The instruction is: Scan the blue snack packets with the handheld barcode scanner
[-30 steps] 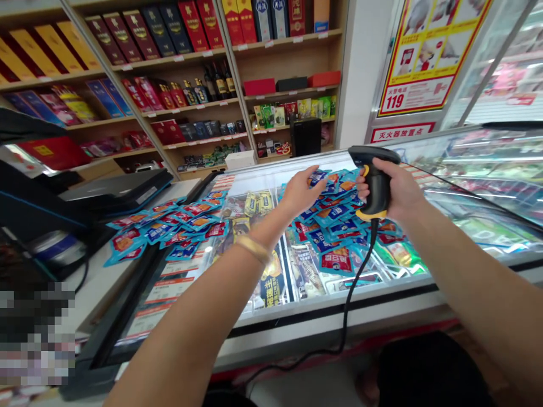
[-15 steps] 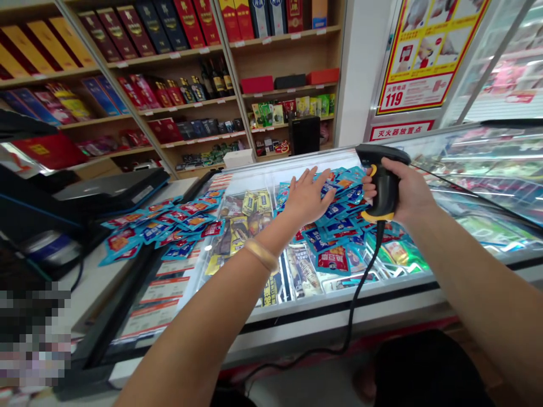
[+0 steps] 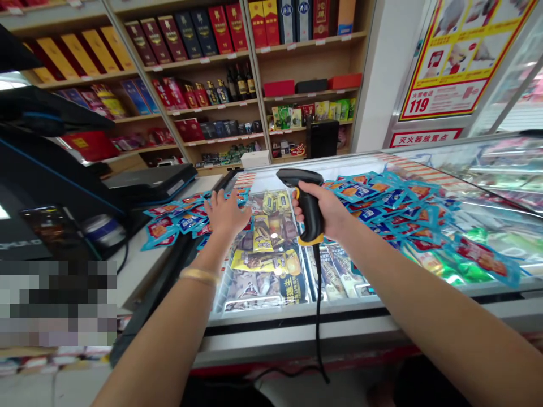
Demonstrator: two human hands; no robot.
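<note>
In my right hand point(image 3: 324, 208) is a black and yellow barcode scanner point(image 3: 309, 212), its cable hanging down past the freezer's front edge. The scanner's head points left, above the glass lid. My left hand point(image 3: 227, 215), fingers spread, is over the left pile of blue and red snack packets point(image 3: 190, 219); whether it touches them I cannot tell. A larger heap of the same packets point(image 3: 382, 198) lies on the glass right of the scanner, partly hidden behind my right forearm. One loose packet point(image 3: 487, 259) is at the right.
Under the glass of the chest freezer point(image 3: 263, 323) lie yellow and brown wrapped goods point(image 3: 263, 234). A scale-like black device point(image 3: 148, 183) and a phone point(image 3: 59, 232) stand at the left. Shelves of boxes point(image 3: 220, 31) line the back wall.
My left hand has moved from the right heap to the left pile. My right hand has carried the scanner left. The right heap is spread farther right, and the view has shifted left.
</note>
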